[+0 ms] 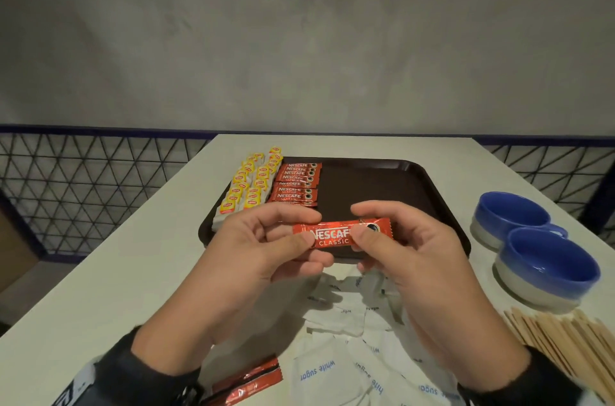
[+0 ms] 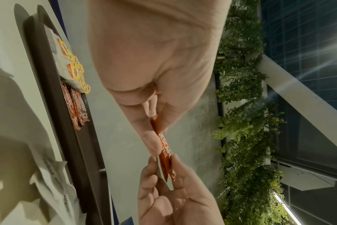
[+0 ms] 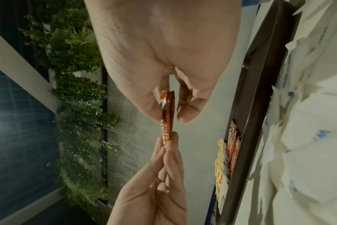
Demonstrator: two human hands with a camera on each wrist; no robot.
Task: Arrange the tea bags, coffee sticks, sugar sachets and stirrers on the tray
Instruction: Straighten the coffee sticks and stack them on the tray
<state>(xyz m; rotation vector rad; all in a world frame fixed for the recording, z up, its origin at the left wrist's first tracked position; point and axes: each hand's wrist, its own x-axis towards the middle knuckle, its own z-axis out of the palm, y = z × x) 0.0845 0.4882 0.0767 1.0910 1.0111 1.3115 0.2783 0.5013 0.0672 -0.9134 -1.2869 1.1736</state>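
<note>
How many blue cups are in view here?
2. Both stand on the table right of the tray: the farther blue cup, and the nearer blue cup overlapping it in front. The wrist views show neither.

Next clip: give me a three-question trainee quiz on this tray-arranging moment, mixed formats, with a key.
1. True or false: the sugar sachets already lie on the tray.
2. Which hands pinch the coffee stick held above the tray's near edge? A) left hand only B) right hand only C) both
3. Fill in: on the tray, the row of coffee sticks lies just right of the ____.

Key: 1 false, they lie on the table nearer the person; 2 C; 3 tea bags.
</note>
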